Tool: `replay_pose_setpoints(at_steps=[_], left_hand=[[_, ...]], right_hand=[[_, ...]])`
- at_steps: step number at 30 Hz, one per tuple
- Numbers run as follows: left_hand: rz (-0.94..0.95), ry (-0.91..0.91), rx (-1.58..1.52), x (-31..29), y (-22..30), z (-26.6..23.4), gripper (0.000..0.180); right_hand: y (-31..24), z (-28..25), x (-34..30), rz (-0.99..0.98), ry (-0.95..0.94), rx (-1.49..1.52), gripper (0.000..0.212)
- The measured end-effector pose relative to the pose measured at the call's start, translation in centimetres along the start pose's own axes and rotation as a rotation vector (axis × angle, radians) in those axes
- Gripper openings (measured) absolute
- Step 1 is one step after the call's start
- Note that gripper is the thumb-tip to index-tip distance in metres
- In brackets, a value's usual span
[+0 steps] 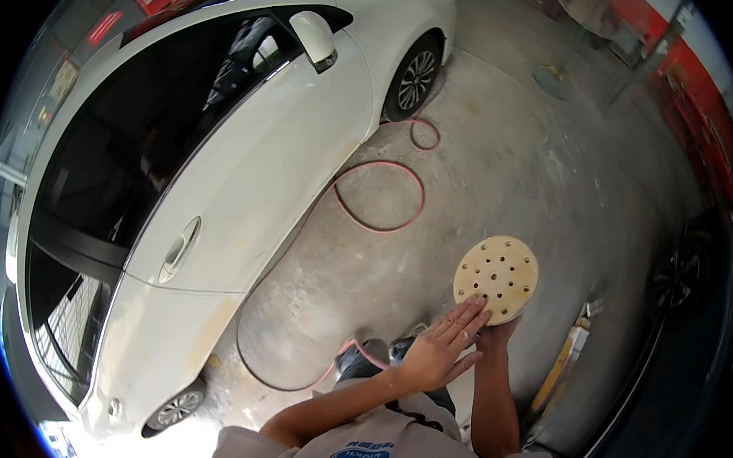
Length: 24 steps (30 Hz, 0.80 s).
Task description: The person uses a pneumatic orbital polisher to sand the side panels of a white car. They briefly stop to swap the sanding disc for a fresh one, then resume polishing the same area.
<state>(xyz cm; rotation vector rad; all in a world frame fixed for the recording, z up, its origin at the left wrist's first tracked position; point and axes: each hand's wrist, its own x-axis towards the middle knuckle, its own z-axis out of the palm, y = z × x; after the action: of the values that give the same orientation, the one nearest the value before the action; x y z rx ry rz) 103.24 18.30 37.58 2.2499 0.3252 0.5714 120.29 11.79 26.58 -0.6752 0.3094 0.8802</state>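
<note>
A round, pale yellow sanding disc with many small holes faces up in front of me, right of the middle. My right hand holds it from underneath at its near edge; most of those fingers are hidden behind it. Whatever the disc is mounted on is hidden too. My left hand reaches across from the left, fingers stretched out and fingertips at the disc's near left edge. Nothing shows in its grasp.
A white car with dull, yellowish patches on its lower panels stands along my left. A thin red hose loops over the grey concrete floor toward my feet. A dark car is on my right, beside a long yellow-and-white object.
</note>
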Motion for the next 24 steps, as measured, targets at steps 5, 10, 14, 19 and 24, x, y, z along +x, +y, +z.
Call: replay_pose_setpoints(at_steps=[5,10,14,19,24], left_hand=[[-0.052,0.121,-0.035,7.9,-0.2,1.5,0.062],[-0.459,0.134,-0.682,18.1,-2.7,5.1,0.046],[-0.432,-0.029,-1.072,29.4,-5.1,9.3,0.038],[-0.464,-0.303,-1.153,43.7,-6.8,13.9,0.03],[-0.422,-0.404,-1.156,53.9,-8.2,17.4,0.053]], right_hand=[[-8.4,3.2,6.5,-0.051,-0.157,-0.064,0.058],[-16.7,4.9,17.1,-0.012,-0.733,-0.143,0.06],[-25.1,7.5,24.9,-0.078,-0.737,-0.262,0.059],[-38.9,12.3,28.4,-0.271,-0.518,-0.655,0.071],[-45.3,16.5,36.9,-0.19,-0.408,-0.89,0.072]])
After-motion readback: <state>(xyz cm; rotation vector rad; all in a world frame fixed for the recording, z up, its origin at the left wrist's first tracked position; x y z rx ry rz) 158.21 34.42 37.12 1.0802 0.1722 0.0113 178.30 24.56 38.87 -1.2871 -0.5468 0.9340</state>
